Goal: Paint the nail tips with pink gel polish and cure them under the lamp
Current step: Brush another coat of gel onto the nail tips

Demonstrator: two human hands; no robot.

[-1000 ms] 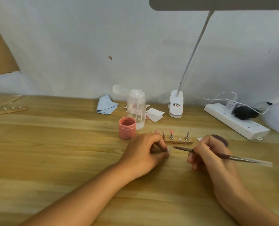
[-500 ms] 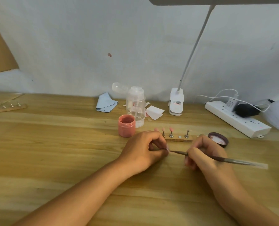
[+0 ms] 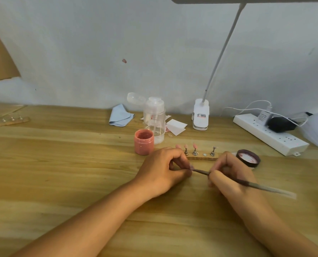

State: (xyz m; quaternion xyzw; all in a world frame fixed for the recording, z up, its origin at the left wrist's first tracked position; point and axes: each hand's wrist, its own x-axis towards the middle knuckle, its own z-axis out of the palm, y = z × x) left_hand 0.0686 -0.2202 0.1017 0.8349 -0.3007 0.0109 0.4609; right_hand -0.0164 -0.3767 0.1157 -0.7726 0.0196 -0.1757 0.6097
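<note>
The left hand (image 3: 165, 169) is curled, thumb and forefinger pinching a small pale nail tip (image 3: 191, 166) low over the grained wooden table (image 3: 61, 173). The right hand (image 3: 230, 175) grips a thin dark brush (image 3: 256, 186) like a pen, its bristle end touching that tip. Just beyond both hands lies a narrow wooden strip (image 3: 202, 158) with small metal pegs, some bearing pink tips. A round, open pink jar (image 3: 143, 142) stands beyond the left hand. A dark round lid (image 3: 248, 158) lies beside the right.

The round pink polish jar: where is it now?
Head view, centre-left: the round pink polish jar stands before the clear plastic bottle, just beyond the left hand.
</note>
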